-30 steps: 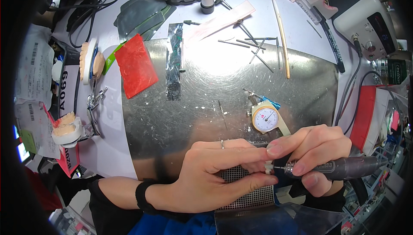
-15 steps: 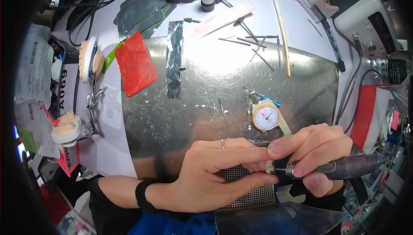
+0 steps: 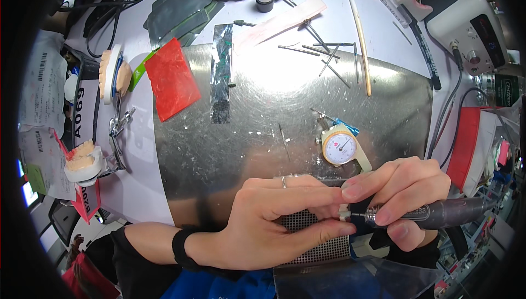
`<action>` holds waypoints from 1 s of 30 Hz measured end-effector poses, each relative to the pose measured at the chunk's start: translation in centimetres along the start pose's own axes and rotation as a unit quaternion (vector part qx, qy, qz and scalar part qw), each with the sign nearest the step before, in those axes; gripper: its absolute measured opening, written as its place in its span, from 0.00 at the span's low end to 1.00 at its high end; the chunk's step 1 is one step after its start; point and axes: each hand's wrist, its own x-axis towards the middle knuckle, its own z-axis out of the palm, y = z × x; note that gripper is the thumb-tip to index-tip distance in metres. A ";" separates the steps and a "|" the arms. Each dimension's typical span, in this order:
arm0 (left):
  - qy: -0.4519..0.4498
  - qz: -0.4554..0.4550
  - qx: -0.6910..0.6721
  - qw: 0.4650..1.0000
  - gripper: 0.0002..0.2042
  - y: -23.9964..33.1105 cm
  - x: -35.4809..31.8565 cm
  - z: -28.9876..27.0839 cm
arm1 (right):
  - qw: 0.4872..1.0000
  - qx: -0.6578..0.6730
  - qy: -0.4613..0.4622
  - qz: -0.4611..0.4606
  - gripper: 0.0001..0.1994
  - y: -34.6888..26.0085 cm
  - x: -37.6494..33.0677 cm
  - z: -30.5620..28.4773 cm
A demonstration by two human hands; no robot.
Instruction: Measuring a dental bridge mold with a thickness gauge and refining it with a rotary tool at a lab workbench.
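Observation:
My left hand [image 3: 274, 219] pinches a small white piece [image 3: 344, 210] between thumb and fingertips, over a perforated metal grille [image 3: 318, 249]. A ring sits on one finger and a dark band on the wrist. My right hand [image 3: 402, 200] grips a grey rotary handpiece [image 3: 438, 214] like a pen. Its thin bur tip touches the white piece. Both hands meet at the near edge of a shiny metal work plate [image 3: 263, 134].
A round dial gauge [image 3: 339, 148] lies just beyond the hands. Burs and a long wooden-handled brush [image 3: 359, 30] lie at the plate's far edge. A red sheet [image 3: 172, 77] and foil strip [image 3: 222, 74] lie left. Dental casts [image 3: 82, 162] stand far left, a white control box [image 3: 468, 19] at the right.

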 end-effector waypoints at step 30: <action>0.006 0.001 0.004 1.000 0.14 0.2 0.1 0.1 | 0.998 0.027 0.026 0.055 0.05 -0.3 -0.1 -0.1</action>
